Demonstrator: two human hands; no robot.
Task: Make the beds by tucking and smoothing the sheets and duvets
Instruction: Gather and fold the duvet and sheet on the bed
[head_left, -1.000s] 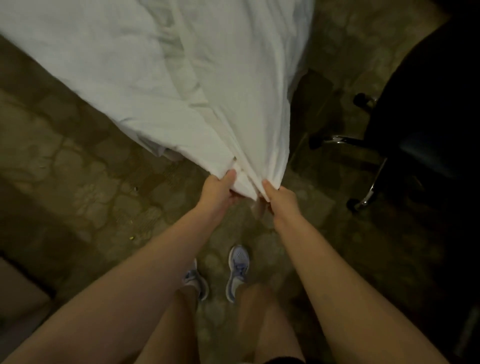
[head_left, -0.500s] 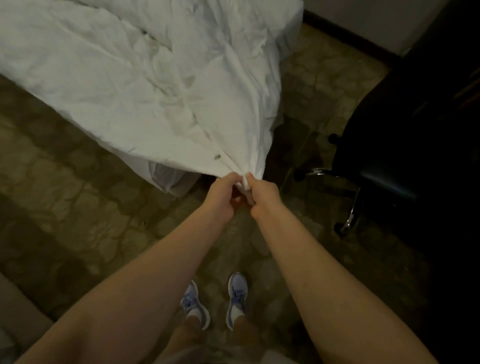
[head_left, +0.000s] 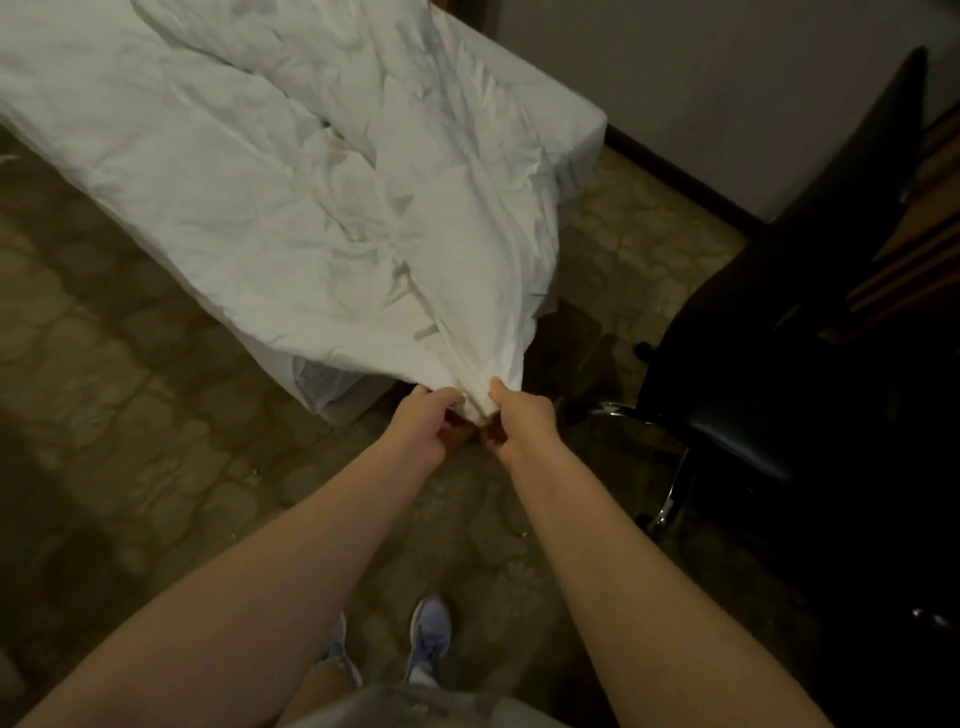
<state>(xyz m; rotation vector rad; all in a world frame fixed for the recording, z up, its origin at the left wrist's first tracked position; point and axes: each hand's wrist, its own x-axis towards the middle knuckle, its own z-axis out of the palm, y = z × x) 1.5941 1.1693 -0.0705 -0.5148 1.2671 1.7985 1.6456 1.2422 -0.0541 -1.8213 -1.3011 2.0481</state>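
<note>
Where the duvet lies: the white duvet (head_left: 322, 208) is spread, crumpled, over the bed (head_left: 584, 130), and its near corner is drawn off the bed's end into a bunched tail that stops between the two hands, above the floor (head_left: 130, 415).
Left hand: the left hand (head_left: 423, 428) grips the bunched corner from the left, thumb on top of the cloth and fingers curled underneath, their tips hidden by fabric.
Right hand: the right hand (head_left: 522, 423) pinches the same corner from the right, thumb pressed on top, fingers curled below.
Hands together: they are side by side, almost touching, with the tip of the corner between them.
Duvet against hands: the cloth fans up and away from the grip towards the bed, with long creases running out from the held corner.
Under the duvet: a paler layer of bedding shows beneath the duvet's edge, just beyond the left hand.
Office chair: the black office chair (head_left: 779, 389) on castors stands to the right of the right hand, apart from the duvet.
Shoes: blue shoes (head_left: 428, 639) stand on the patterned floor below the forearms.
</note>
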